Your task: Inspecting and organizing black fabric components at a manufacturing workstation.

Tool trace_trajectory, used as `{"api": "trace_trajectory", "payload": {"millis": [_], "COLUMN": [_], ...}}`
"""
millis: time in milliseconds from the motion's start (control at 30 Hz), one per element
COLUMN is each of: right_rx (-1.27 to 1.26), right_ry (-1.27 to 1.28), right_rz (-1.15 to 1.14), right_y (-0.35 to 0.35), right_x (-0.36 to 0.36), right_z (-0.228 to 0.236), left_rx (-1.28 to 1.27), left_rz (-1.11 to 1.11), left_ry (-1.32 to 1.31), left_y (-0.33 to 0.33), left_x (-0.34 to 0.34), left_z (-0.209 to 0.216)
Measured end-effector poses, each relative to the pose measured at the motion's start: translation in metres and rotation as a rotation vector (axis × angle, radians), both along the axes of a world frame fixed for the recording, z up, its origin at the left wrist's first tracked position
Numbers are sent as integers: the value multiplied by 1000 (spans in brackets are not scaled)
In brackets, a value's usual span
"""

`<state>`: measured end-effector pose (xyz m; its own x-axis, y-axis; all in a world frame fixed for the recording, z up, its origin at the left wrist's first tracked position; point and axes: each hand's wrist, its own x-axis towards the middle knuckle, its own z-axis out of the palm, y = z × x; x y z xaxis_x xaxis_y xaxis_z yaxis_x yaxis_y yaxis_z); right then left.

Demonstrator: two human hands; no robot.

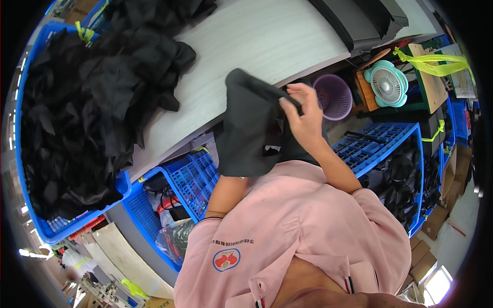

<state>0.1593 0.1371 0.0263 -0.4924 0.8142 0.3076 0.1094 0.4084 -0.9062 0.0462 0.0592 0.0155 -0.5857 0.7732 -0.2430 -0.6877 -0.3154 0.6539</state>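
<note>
While one black fabric piece (249, 120) is being handled: it hangs, loosely draped, just off the near edge of the white table (226, 43), in front of the pink shirt (292, 205); my judgement is that work on it is unfinished.
Black fabric heap (77, 143): fills the blue plastic basket (54, 237) at left and spills over its right side onto the tabletop; whether these pieces are done or waiting, I cannot tell.
Black stack (354, 23): lies at the table's far right, its stage equally unclear.
Right hand (306, 114): partly open, fingers bent, thumb and fingertips at the fabric's right edge; I cannot tell whether they pinch it.
Left hand: hidden by the fabric, with only the left forearm (227, 194) showing on the near side; I cannot tell whether it grips.
</note>
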Motion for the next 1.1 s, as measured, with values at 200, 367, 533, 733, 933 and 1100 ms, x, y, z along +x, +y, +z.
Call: {"api": "trace_trajectory", "payload": {"millis": [200,367,533,733,933,1100], "right_rx": [2,13,-2,-911,-956,-1128], "right_ry": [-138,-292,-458,91,255,696], "right_rz": [-41,155,248,193,508,591], "right_y": [20,19,27,30,41,54], "right_x": [4,7,13,18,36,35], "right_z": [-15,-26,-36,-44,-22,11], "left_rx": [24,-17,-71,-96,-17,21], "left_rz": [-187,-244,-307,-220,12,43], "left_ry": [-177,-74,135,271,41,-28], "left_y": [-37,-42,-43,-40,-54,-85], "left_x": [9,29,55,47,-22,-41], "left_z": [-8,-5,8,12,-5,-15]}}
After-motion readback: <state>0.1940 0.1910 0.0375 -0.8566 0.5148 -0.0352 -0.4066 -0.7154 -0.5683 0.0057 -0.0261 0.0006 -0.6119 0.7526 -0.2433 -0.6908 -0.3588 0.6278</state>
